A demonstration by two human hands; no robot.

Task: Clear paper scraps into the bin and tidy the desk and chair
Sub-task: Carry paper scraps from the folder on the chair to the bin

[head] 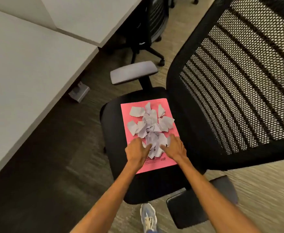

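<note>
A: Both hands are down on the black padded office chair seat (114,115), where a flat pink paper sheet (129,113) lies with a heap of crumpled white paper scraps (150,125) on top of it.

B: And the grips?

A: The left hand (137,153) and right hand (174,148) sit on either side of the near end of the heap, fingers loosely spread, thumbs pointing in at the scraps. Each grip is open; neither has closed on anything that I can see.

B: How will that pile handle?

A: Feather-light and loose, I'd judge. Pinch it and bits will scatter off the seat. The pink sheet under it looks thin and floppy, so it would sag if lifted by one edge.

B: So where to take hold?

A: Scoop inward from both sides, or lift the sheet by its two long edges, curled like a trough. No bin is in view; the grey table (28,64) stands well clear of the seat.
</note>
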